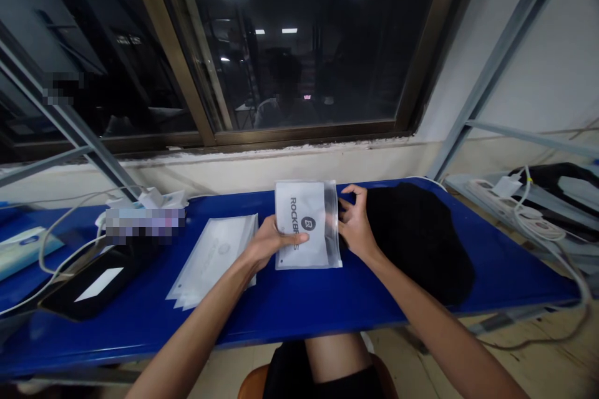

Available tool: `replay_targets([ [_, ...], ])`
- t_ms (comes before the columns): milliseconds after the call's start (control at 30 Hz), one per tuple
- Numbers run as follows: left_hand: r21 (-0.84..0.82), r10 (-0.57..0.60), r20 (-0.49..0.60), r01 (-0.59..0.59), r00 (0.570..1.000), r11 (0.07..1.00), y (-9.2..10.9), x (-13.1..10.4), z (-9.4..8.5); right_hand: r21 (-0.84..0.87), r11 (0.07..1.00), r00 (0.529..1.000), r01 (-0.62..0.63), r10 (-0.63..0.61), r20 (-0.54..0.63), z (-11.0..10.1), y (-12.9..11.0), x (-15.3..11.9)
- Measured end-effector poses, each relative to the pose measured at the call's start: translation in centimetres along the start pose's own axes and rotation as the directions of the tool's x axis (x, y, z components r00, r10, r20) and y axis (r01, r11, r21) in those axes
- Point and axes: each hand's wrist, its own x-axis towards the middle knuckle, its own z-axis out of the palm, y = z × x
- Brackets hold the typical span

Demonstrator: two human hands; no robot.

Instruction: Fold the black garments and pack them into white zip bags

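A translucent zip bag with dark "ROCKBROS" lettering is held up over the blue table. My left hand grips its left side, thumb lying across the front and the other fingers behind. At the bag's right edge, along the slider strip, is my right hand; its index finger is bent and raised, and some fingertips are at or behind the clear edge. Whether they pinch the plastic is unclear. A fanned stack of similar bags lies left of my left forearm. Black cloth lies right of my right hand.
On the left of the blue table are a black pouch with a white label, a power strip with cables and a light blue packet. Metal frame posts stand at both sides. Another power strip sits at right.
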Motion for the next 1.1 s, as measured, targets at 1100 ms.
replay_targets([
  [1100,-0.414,0.107,-0.22,-0.192,0.97,0.89,-0.7,1.1,0.0,-0.1,0.994,0.998,0.037,-0.031,0.062,-0.1,-0.9,0.0],
])
